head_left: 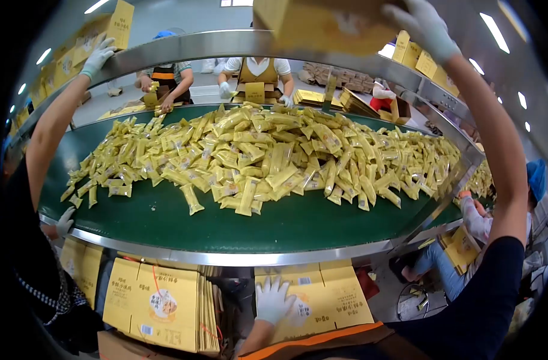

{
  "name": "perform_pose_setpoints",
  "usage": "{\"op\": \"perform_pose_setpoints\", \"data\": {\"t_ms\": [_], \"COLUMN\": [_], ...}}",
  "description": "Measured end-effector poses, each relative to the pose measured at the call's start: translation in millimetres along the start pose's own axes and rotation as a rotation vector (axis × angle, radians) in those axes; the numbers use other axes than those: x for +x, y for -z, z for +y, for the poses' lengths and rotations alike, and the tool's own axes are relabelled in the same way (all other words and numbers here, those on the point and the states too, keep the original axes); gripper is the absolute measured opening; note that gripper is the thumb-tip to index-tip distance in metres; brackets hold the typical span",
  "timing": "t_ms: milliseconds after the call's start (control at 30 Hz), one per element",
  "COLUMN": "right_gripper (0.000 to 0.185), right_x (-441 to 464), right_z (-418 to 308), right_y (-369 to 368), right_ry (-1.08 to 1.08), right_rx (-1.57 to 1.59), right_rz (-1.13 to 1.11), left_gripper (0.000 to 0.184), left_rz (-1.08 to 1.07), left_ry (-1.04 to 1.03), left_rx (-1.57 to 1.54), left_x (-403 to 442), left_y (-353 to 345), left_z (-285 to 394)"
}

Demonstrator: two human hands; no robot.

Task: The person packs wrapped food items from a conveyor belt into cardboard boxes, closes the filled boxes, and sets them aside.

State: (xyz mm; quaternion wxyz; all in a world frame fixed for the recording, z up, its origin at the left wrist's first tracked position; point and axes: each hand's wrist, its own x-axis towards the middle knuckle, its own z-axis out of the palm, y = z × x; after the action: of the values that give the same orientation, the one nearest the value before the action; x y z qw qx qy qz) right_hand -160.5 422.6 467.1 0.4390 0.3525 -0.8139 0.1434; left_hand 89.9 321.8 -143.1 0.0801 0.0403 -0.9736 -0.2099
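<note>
Left hand (275,300) lies spread on a near flat carton (334,294), right hand (427,29) grips a raised box (328,27); seemingly a box-shifting step, next calling for a steady hold

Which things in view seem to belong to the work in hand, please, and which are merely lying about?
Seemingly in the work:
flat yellow carton under the left hand;
raised box at the right hand;
yellow packets heaped on the green belt.

Apparently just around:
brown pile at the back;
ceiling light, upper right.
</note>
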Motion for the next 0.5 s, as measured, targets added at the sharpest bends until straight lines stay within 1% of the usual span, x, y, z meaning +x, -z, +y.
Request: {"op": "perform_pose_setpoints", "data": {"t_ms": [33,133,200,233,300,367,400,467,500], "right_gripper": [0.034,0.033,0.033,0.034,0.036,0.041,0.043,0.048,0.050], "right_x": [26.6,102.2,134.7,142.1,152.5,183.7,176.9,171.5,160.0], "right_z": [-1.7,8.3,14.8,11.0,7.0,34.8,31.8,24.9,9.2], "right_y": [-12.9,-73.3,-110.1,-124.6,-154.0,-188.8,-191.7,-172.7,-158.8], "right_ry": [0.090,0.103,0.103,0.106,0.106,0.253,0.319,0.246,0.209], "right_rx": [0.033,-0.120,-0.215,-0.202,-0.170,-0.180,-0.187,-0.231,-0.249], "right_rz": [0.057,0.092,0.119,0.127,0.136,0.301,0.377,0.145,0.038], "left_gripper": [0.057,0.058,0.059,0.054,0.055,0.055,0.056,0.056,0.057], "left_rz": [0.002,0.013,0.010,0.072,0.090,0.083,0.062,0.053,0.068], "left_ry": [-0.017,-0.062,-0.080,-0.084,-0.049,-0.035,-0.038,-0.047,-0.052], "left_rx": [-0.007,-0.044,-0.106,-0.096,-0.141,-0.160,-0.151,-0.124,-0.122], "left_x": [-2.1,-1.6,-0.9,-0.1,-2.6,-2.8,-5.1,-0.8,-0.6], "left_y": [-1.5,0.2,2.3,6.1,-3.2,-6.4,-3.3,2.6,0.6], "left_z": [-1.4,-11.4,-15.9,-14.5,-16.5,-16.2,-15.9,-13.3,-12.2]}}
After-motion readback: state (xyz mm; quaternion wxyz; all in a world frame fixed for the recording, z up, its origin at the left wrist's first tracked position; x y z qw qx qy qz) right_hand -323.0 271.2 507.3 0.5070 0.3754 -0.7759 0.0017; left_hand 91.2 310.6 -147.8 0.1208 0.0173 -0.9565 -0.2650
